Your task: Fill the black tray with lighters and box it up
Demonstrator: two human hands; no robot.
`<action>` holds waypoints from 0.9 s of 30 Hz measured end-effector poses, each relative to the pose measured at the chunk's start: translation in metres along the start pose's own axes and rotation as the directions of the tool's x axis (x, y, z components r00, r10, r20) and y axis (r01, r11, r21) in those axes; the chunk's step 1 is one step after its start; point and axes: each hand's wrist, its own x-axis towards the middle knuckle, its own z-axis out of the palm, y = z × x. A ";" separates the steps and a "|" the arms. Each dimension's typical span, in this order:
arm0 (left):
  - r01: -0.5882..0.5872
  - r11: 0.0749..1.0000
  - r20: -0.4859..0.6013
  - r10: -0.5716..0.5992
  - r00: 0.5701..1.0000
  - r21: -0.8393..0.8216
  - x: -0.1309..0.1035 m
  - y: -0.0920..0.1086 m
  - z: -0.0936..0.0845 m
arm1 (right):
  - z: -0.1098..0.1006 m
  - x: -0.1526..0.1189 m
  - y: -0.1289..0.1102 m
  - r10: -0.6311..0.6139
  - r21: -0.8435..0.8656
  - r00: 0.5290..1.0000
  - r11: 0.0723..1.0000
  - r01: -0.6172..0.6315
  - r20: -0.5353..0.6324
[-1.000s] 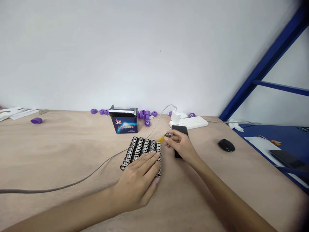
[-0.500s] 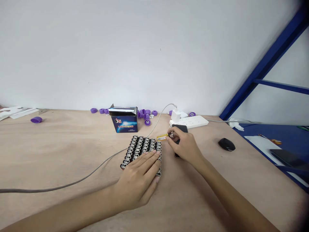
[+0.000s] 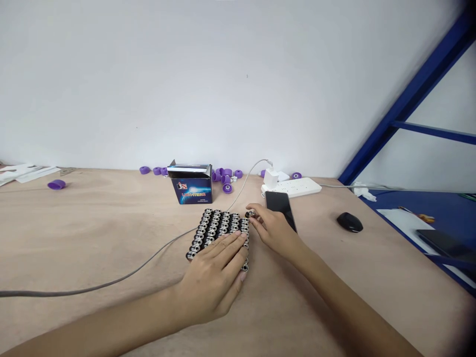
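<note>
A block of several lighters (image 3: 217,229) stands upright on the wooden table (image 3: 92,238), metal tops up. My left hand (image 3: 215,275) lies flat on the near part of the block, fingers together. My right hand (image 3: 270,227) is at the block's far right corner, its fingertips pinching one lighter (image 3: 250,214) whose metal top shows beside the outer row. A dark blue lighter box (image 3: 191,184) stands open just behind the block.
A black phone (image 3: 280,206) lies right of my right hand. Behind it are a white power strip (image 3: 293,187) with a charger and grey cable (image 3: 111,282). Purple caps (image 3: 225,177) lie along the wall. A black mouse (image 3: 348,222) sits farther right, near a blue frame (image 3: 405,99).
My right hand moved left from above the phone to the block's corner, turning the yellow lighter from lying sideways to upright against the outer row. The left hand stayed put.
</note>
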 end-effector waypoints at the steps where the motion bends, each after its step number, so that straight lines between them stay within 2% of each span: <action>1: -0.003 1.000 -0.004 0.003 1.000 0.000 0.000 0.000 0.000 | 0.001 0.000 0.001 -0.012 -0.009 1.000 1.000 0.012 0.009; 13: -0.007 1.000 -0.009 0.007 1.000 -0.006 -0.001 0.000 0.002 | 0.007 -0.005 0.001 -0.139 -0.037 0.982 0.989 0.145 0.128; 16: -0.008 1.000 -0.004 0.008 1.000 -0.006 -0.002 -0.001 0.003 | 0.008 -0.008 -0.003 -0.042 0.045 0.991 0.998 0.037 0.127; 18: -0.009 1.000 0.003 0.009 1.000 -0.003 -0.003 -0.001 0.004 | 0.011 -0.010 -0.008 0.062 0.202 0.994 0.976 -0.079 0.089; 22: 0.003 1.000 0.057 -0.004 0.998 0.013 -0.003 0.002 0.003 | 0.026 -0.015 -0.022 0.234 0.577 0.971 0.799 -0.166 -0.045; 24: 0.021 1.000 0.081 -0.022 0.996 0.023 -0.002 0.003 -0.002 | 0.035 -0.019 -0.029 0.305 0.635 0.948 0.751 -0.183 -0.087; 27: 0.079 0.997 0.083 -0.080 0.993 0.021 -0.004 -0.003 -0.013 | 0.044 -0.023 -0.037 0.343 0.647 0.931 0.740 -0.186 -0.124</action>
